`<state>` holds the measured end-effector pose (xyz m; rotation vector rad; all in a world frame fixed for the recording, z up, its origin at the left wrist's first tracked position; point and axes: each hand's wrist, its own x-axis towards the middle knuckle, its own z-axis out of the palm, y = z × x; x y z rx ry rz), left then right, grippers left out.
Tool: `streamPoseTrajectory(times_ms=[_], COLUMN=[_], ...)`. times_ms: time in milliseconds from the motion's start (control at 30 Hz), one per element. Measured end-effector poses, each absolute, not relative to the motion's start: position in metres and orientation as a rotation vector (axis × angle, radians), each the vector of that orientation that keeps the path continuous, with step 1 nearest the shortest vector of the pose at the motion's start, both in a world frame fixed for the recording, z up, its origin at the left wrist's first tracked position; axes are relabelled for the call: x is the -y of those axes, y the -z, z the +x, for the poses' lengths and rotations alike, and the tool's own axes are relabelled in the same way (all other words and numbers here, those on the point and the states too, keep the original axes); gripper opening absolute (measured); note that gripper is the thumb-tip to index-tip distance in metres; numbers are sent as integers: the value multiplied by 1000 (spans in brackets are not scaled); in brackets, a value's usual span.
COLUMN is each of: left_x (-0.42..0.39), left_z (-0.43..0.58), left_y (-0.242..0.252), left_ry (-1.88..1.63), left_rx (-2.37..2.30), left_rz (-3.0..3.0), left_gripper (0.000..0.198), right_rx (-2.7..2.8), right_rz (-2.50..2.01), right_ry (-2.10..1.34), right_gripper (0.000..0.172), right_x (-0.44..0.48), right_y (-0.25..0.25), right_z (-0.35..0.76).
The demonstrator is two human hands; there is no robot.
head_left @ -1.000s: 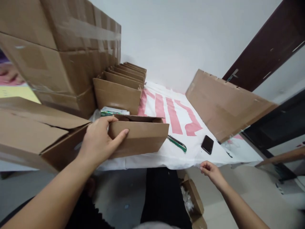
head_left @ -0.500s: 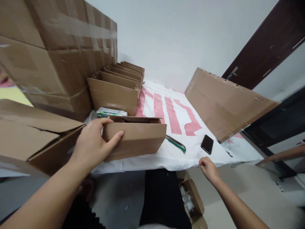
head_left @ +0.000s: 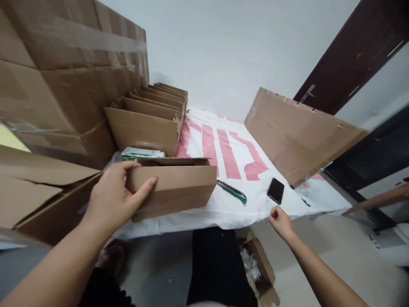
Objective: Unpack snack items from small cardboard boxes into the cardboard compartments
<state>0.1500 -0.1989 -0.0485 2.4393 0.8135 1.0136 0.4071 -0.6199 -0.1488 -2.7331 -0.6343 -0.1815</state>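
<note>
My left hand (head_left: 116,194) grips the left end of a small brown cardboard box (head_left: 175,185) at the table's front edge, thumb on its near face and fingers over the top. The box stands with its narrow opening upward; its inside is mostly hidden. Just behind it lies a white-and-green tube pack (head_left: 142,153). To the box's right rests a green utility knife (head_left: 232,191). My right hand (head_left: 281,221) is closed at the front edge, just below a black phone (head_left: 275,191); whatever its fingers hold, if anything, cannot be made out.
A row of upright cardboard boxes (head_left: 143,128) stands behind, beside large taped cartons (head_left: 79,72). An open carton (head_left: 47,183) is at the left. A cardboard sheet (head_left: 300,132) leans at the right on the white cloth (head_left: 198,217). On the floor sits a box with clear plastic (head_left: 251,264).
The view has shifted slightly, so most things appear a little further left. My left hand keeps its grip on the box; my right hand stays closed near the phone.
</note>
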Motion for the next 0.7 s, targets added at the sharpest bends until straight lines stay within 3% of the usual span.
streamPoseTrajectory(times_ms=[500, 700], left_x=[196, 197], left_z=[149, 149], left_y=[50, 48], left_ry=[-987, -973], left_rx=[-806, -823], left_rz=[2440, 2439], left_gripper=[44, 44], right_rx=[993, 1010], right_rz=[-2853, -2703], right_ry=[393, 146], right_gripper=[28, 14], right_x=[605, 616], right_y=[154, 144], right_z=[378, 395])
